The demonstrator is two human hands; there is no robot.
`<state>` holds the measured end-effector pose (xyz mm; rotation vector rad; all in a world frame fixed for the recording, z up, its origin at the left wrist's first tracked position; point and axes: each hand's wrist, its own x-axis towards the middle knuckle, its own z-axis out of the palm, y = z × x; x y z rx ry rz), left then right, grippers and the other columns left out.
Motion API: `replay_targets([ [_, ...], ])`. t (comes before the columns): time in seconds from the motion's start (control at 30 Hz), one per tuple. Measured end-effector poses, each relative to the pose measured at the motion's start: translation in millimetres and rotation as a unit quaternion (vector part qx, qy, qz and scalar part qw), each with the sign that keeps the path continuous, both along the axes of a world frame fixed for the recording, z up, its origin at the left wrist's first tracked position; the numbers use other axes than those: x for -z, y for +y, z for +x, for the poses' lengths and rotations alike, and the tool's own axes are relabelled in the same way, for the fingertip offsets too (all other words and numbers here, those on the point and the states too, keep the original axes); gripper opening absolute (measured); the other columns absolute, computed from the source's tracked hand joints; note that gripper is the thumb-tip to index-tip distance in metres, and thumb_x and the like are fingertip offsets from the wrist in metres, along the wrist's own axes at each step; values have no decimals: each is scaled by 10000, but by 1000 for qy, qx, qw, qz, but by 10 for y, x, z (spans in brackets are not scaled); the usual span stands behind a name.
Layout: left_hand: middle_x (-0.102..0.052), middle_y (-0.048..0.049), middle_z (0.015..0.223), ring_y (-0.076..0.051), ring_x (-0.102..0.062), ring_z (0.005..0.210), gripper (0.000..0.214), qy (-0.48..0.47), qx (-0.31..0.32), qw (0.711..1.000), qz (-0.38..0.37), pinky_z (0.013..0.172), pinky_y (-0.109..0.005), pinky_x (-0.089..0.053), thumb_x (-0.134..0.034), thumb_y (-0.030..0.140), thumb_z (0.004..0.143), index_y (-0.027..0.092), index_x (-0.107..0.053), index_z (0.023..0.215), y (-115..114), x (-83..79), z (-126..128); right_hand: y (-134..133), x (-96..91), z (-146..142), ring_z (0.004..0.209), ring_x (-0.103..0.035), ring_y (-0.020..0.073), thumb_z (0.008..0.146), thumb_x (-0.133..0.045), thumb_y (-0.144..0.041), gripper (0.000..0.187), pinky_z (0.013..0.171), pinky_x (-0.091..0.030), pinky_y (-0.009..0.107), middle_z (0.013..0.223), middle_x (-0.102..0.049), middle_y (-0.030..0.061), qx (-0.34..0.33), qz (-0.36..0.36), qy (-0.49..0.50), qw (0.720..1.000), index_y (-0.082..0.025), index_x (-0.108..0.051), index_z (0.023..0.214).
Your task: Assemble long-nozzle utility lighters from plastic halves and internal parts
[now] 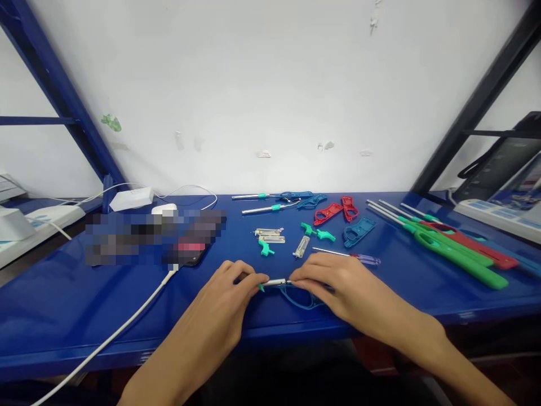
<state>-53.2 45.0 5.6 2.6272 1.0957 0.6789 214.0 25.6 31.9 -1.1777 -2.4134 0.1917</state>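
My left hand (236,285) and my right hand (333,282) meet near the front edge of a blue workbench (63,304). Both pinch a small silver metal part (276,282) between their fingertips. A green tip shows at its left end. Under my right hand lies a blue plastic lighter shell (302,299), partly hidden by the fingers. A thin metal rod with a clear end (350,256) lies just behind my right hand.
Loose lighter parts lie behind my hands: green triggers (316,232), silver pieces (269,235), red (336,211) and blue shells (358,231), metal tubes (262,209). Assembled green and red long lighters (456,251) lie at right. A phone on a white cable (127,324) is at left.
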Motion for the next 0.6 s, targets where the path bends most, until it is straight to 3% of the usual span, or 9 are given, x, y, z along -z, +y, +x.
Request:
replay_targets([
  [0.13, -652, -51, 1190, -255, -614, 1077, 231, -14, -11, 1000, 3, 955, -417, -525, -510, 259, 1097, 274, -682, 1251, -40, -51, 64, -19, 34, 3, 918, -719, 200, 1104, -494, -242, 266, 829, -559, 320, 1067, -733, 47, 10, 6, -35, 999, -270, -751, 1165],
  [0.27, -666, -44, 1163, -260, -612, 1048, 261, -2, -14, 1000, 22, 956, -443, -511, -484, 241, 1106, 280, -671, 1283, -9, -38, 110, -19, 77, 16, 915, -720, 209, 1119, -448, -269, 310, 811, -568, 335, 1068, -728, 56, 5, 25, -47, 999, -282, -743, 1213],
  [0.47, -660, -30, 1124, -243, -591, 1000, 291, 4, -13, 1000, 9, 946, -455, -474, -443, 198, 1116, 305, -696, 1212, 21, -32, 68, -4, 139, -12, 1001, -726, 200, 1099, -533, -328, 235, 920, -561, 324, 1096, -770, 24, 14, -10, 52, 999, -291, -753, 1173],
  [0.6, -646, -21, 1132, -232, -584, 1036, 285, -23, -13, 1000, -11, 927, -426, -489, -438, 241, 1126, 320, -695, 1219, 16, -38, 49, -30, 144, -14, 949, -725, 191, 1079, -577, -345, 211, 853, -575, 309, 1082, -777, 24, 33, -14, 91, 995, -293, -761, 1167],
])
